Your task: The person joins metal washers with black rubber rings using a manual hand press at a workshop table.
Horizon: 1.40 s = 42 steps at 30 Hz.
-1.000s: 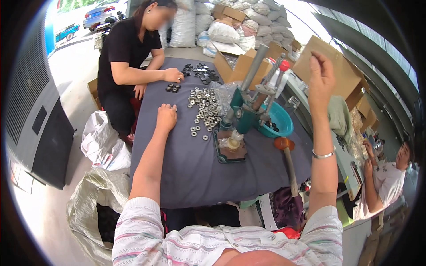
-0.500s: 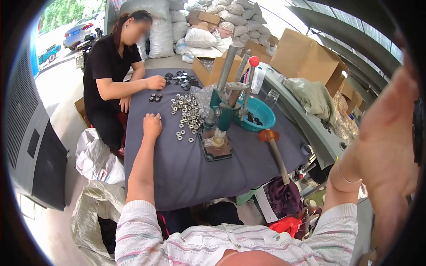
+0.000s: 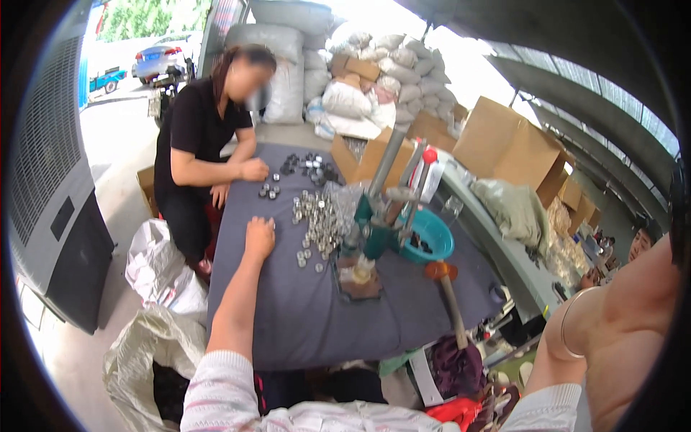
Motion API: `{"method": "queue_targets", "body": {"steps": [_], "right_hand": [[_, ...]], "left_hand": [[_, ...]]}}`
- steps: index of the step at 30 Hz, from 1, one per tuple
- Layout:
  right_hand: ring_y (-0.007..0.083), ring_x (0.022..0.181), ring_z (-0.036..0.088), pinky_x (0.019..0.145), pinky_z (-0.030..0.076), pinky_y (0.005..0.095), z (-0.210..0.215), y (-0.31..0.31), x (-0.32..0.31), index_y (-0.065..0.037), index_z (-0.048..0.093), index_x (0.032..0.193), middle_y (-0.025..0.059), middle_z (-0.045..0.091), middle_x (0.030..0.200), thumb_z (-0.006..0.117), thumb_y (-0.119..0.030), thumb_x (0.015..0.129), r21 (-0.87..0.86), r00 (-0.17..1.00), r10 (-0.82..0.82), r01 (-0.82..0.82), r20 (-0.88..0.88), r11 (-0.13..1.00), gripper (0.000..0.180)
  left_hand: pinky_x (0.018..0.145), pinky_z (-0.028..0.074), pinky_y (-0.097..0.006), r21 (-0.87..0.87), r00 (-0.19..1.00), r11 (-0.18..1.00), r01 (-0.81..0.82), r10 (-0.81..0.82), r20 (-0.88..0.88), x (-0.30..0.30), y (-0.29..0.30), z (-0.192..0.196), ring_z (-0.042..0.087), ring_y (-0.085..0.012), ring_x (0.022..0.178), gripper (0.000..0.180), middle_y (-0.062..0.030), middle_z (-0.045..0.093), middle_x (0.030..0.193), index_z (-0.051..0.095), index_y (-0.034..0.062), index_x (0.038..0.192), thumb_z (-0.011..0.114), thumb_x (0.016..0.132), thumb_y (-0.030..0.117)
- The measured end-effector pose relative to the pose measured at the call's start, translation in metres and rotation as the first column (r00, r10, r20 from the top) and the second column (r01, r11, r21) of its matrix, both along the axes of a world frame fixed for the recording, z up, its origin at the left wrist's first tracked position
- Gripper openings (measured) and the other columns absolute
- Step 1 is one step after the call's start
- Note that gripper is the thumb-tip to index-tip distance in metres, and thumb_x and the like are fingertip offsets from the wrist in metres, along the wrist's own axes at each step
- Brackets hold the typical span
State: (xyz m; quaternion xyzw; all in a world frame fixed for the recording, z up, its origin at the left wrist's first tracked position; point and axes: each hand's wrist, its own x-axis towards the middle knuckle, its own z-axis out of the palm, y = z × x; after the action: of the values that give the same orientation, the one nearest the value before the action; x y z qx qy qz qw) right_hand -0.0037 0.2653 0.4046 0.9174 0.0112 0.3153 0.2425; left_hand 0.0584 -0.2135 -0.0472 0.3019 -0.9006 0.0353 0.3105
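Observation:
My left hand (image 3: 260,237) rests on the grey tablecloth with its fingers curled in; whatever they may hold is hidden. Just right of it lies a heap of small silvery metal rings (image 3: 317,223). My right hand (image 3: 640,309) is raised close to the camera at the right rim, a thin bangle round the wrist, its fingers cut off from view. Mid-table stands a green hand press (image 3: 374,237) with a red-knobbed lever (image 3: 430,156). Clear wrap covers a round piece on its base plate (image 3: 358,284). A mallet (image 3: 446,295) lies right of the press.
Across the table a co-worker in black (image 3: 205,137) has one hand by small dark round parts (image 3: 270,191). A teal basin (image 3: 435,237) holds dark pieces behind the press. Cardboard boxes (image 3: 497,137) and stacked sacks (image 3: 360,101) stand beyond. An open woven sack (image 3: 137,345) sits lower left.
The whole view has shifted, so the table sits lower and further right. My right hand appears lower at the rim, uncovering another person at far right. My left hand stays on the cloth.

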Motion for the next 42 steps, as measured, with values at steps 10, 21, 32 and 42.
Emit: {"method": "queue_targets", "body": {"steps": [10,21,32,42], "right_hand": [[0.0343,0.120,0.048,0.096,0.042,0.0510,0.012,-0.032,0.027,-0.002,0.042,0.137,0.0226,0.044,0.136,0.040,-0.045,0.098,-0.245,0.967,0.228,-0.249,-0.111,0.937,0.058],[0.0344,0.123,0.046,0.097,0.041,0.0513,-0.029,-0.110,0.066,-0.003,0.041,0.138,0.0218,0.042,0.138,0.040,-0.046,0.098,-0.304,0.785,0.561,-0.484,0.264,0.821,0.059],[0.0344,0.133,0.040,0.102,0.038,0.0534,-0.089,-0.048,0.005,-0.007,0.038,0.140,0.0188,0.039,0.144,0.045,-0.045,0.096,-0.281,0.604,-0.355,0.711,0.713,0.645,0.058],[0.0297,0.100,0.057,0.083,0.046,0.0390,-0.158,-0.115,-0.103,0.003,0.058,0.113,0.0190,0.058,0.107,0.059,-0.019,0.090,0.488,0.050,-0.660,0.631,0.750,0.603,0.032]], "left_hand": [[0.084,0.045,-0.043,-0.025,0.983,0.997,0.075,-0.078,-0.166,-0.007,0.008,-0.002,0.056,-0.0298,0.097,0.026,-0.0119,0.063,0.091,0.067,0.0072,0.104,0.063,0.079,0.015],[0.086,0.045,-0.045,0.003,0.996,0.998,0.068,-0.068,-0.052,-0.005,-0.002,-0.002,0.055,-0.0345,0.100,0.033,-0.0167,0.062,0.097,0.065,0.0052,0.111,0.062,0.079,0.014],[0.080,0.048,-0.044,-0.081,0.977,0.986,0.143,-0.154,-0.148,0.002,-0.035,-0.010,0.058,-0.0340,0.088,0.034,-0.0158,0.061,0.088,0.066,0.0011,0.112,0.062,0.079,0.007],[0.084,0.047,-0.043,-0.006,0.989,0.992,0.124,-0.124,-0.085,-0.012,-0.014,-0.006,0.056,-0.0334,0.093,0.038,-0.0155,0.062,0.094,0.065,-0.0003,0.116,0.063,0.079,0.004]]}}
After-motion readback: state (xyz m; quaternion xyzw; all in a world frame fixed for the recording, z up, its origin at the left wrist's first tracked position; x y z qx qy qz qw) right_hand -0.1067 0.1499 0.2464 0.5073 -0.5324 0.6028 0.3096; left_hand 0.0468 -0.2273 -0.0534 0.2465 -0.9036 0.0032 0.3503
